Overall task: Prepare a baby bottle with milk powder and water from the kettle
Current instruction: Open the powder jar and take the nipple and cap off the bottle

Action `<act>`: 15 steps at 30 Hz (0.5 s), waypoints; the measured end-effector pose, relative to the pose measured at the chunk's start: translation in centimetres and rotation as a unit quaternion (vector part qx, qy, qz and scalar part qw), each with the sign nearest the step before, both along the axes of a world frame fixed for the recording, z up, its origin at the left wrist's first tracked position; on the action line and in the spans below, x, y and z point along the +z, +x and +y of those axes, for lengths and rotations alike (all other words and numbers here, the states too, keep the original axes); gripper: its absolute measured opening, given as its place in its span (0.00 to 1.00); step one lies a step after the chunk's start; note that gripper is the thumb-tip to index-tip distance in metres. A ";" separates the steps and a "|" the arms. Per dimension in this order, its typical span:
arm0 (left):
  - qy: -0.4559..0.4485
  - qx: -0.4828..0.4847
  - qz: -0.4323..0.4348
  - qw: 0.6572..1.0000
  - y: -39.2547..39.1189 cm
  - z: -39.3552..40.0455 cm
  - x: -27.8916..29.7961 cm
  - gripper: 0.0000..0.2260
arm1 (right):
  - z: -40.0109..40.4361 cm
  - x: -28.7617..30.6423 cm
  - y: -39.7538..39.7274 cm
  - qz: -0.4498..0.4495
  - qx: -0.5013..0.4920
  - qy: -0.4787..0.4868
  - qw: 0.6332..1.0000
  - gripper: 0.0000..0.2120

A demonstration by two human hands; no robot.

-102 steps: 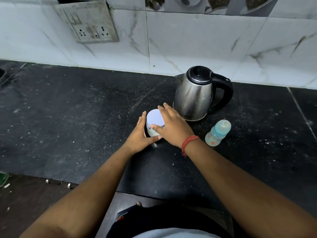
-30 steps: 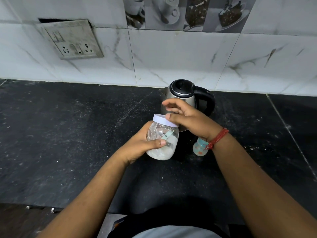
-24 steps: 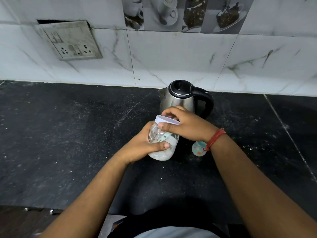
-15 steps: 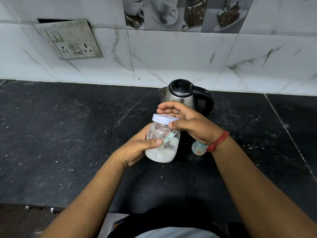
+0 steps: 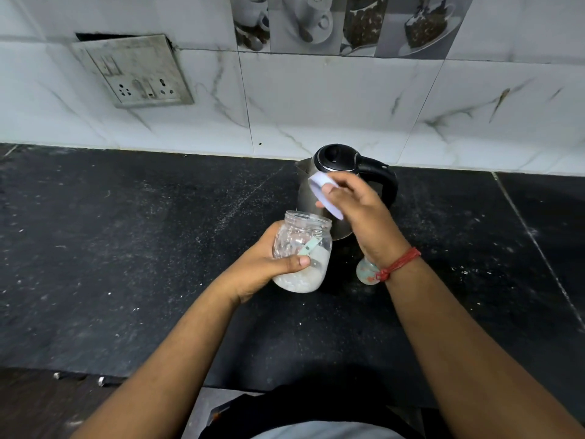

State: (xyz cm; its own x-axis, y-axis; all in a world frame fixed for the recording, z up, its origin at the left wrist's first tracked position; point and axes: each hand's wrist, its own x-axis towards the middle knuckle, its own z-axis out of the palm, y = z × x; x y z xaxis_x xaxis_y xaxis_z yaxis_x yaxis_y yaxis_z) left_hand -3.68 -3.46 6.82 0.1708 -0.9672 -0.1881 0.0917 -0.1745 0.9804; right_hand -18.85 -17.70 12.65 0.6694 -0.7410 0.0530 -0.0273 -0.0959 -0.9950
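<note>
My left hand point(image 5: 262, 267) grips a clear glass jar point(image 5: 302, 255) of white milk powder, held above the black counter point(image 5: 126, 248). The jar's mouth is uncovered and a pale green scoop point(image 5: 309, 247) lies inside. My right hand point(image 5: 357, 207) holds the jar's white lid point(image 5: 323, 193) tilted, just above and right of the jar. Behind both stands a steel kettle point(image 5: 335, 163) with a black lid and handle. The baby bottle point(image 5: 365, 270) stands on the counter, mostly hidden by my right wrist.
A tiled wall with a socket plate point(image 5: 133, 71) rises behind the counter. The counter's front edge runs along the bottom left, with a darker floor below it.
The jar was lifted off the counter. My right hand twisted the lid and has now taken it off, lifting it up and to the right of the jar.
</note>
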 end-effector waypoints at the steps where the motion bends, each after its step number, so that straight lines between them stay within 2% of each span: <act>1: -0.003 0.015 0.006 1.000 0.1 0.0 -0.2 0.39 | 0.0 0.0 0.1 -0.032 -0.030 0.023 0.999 0.18; 4: -0.015 0.076 0.019 0.997 0.5 0.0 -1.0 0.41 | 0.3 -0.7 0.3 -0.039 -0.047 0.053 0.997 0.14; 8: -0.027 0.158 -0.001 0.987 1.4 0.2 -2.5 0.41 | 1.1 -2.6 0.9 -0.075 -0.085 0.173 0.978 0.11; 10: -0.020 0.184 -0.030 0.982 2.1 0.3 -3.5 0.40 | 1.7 -4.1 1.3 -0.060 -0.106 0.224 0.967 0.11; 12: -0.009 0.193 -0.070 0.979 2.7 0.6 -4.6 0.40 | 2.3 -6.3 1.5 0.020 -0.121 0.191 0.974 0.13; 15: 0.009 0.187 -0.120 0.975 3.4 1.2 -6.0 0.42 | 3.3 -9.6 1.4 0.191 -0.102 0.032 0.976 0.22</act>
